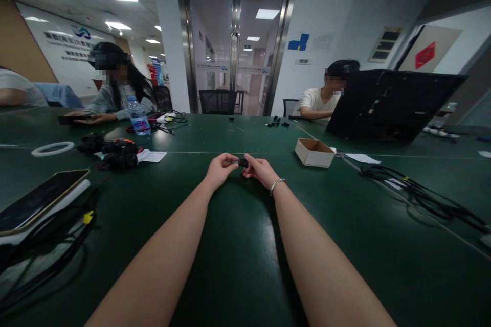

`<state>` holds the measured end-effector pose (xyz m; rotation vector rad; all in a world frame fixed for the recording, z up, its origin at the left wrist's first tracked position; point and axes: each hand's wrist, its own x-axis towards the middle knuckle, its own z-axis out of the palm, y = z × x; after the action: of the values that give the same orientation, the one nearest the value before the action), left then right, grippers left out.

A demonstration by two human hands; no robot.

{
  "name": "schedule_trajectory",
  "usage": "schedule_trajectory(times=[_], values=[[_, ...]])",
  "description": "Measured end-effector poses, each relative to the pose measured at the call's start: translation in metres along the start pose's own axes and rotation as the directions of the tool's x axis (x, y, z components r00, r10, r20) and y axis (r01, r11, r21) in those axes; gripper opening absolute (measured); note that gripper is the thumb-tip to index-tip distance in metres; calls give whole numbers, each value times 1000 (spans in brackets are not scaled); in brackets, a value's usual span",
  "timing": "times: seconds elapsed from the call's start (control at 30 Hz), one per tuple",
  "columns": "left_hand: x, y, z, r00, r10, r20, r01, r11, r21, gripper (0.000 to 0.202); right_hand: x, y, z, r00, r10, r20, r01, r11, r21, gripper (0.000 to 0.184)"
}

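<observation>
A small dark piece [243, 162], too small to name, is held between my two hands just above the green table [238, 214]. My left hand [220, 169] is closed in a pinch at the left end of it. On the other side, the fingers and thumb of my right hand [261, 170] are closed round its right end. A silver bracelet circles my right wrist. Fingers cover part of the piece, so its full shape is hidden.
An open cardboard box [315, 153] stands to the right. Black cables [418, 189] lie farther right. To the left are a phone [44, 199], black gear [118, 153], a tape roll [52, 148] and a water bottle [138, 117]. Two people sit opposite; a black monitor [391, 107] stands right.
</observation>
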<state>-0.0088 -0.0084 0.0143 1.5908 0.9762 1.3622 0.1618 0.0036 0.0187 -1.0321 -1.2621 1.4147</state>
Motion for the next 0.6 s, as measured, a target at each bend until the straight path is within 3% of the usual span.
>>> schedule_trajectory(times=[0.2, 0.37, 0.47, 0.6], values=[[1, -3, 0, 1000, -6, -8, 6, 1000, 4, 22, 2, 1, 0, 1000, 8, -9, -8, 1000, -30, 46], [2, -3, 1, 998, 14, -60, -13, 1000, 20, 23, -3, -2, 1, 1000, 10, -1, -10, 1000, -10, 31], [2, -2, 1, 997, -29, -72, 29, 1000, 5, 25, -7, -4, -1, 998, -13, 68, 9, 999, 50, 17], [3, -4, 2, 992, -112, -58, 111, 994, -17, 31, -10, -5, -3, 994, -30, 104, 20, 995, 98, 23]])
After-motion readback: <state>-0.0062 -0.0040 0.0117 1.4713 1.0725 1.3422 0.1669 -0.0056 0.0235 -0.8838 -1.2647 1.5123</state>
